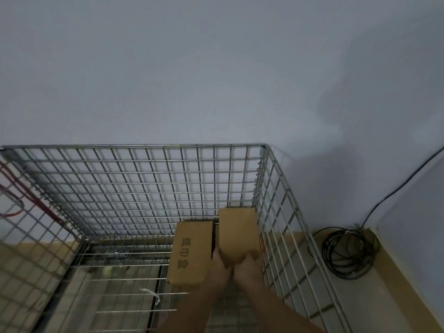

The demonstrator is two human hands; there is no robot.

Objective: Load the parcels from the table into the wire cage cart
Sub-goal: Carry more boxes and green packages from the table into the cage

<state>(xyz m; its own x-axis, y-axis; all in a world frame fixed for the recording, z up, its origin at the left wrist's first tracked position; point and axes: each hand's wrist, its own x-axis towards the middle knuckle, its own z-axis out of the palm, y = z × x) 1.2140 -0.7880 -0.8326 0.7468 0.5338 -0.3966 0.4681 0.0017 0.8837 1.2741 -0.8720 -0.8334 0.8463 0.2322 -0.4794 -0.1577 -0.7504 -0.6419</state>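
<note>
The wire cage cart (144, 150) stands against a pale wall, seen from above. Inside it, in the far right corner, a plain brown cardboard parcel (236, 230) stands next to the cart's right wall. My left hand (219, 269) and my right hand (248, 266) both grip its near end, fingers curled over the edge. Just left of it lies a second brown parcel (191, 252) with dark printed characters on top, touching or nearly touching the first. The table is out of view.
A coil of black cable (348, 251) lies on the floor in the room corner right of the cart, with a lead running up the wall. Red cords (36, 203) hang beyond the cart's left side. A white tie (153, 295) sits on the cart's wire floor.
</note>
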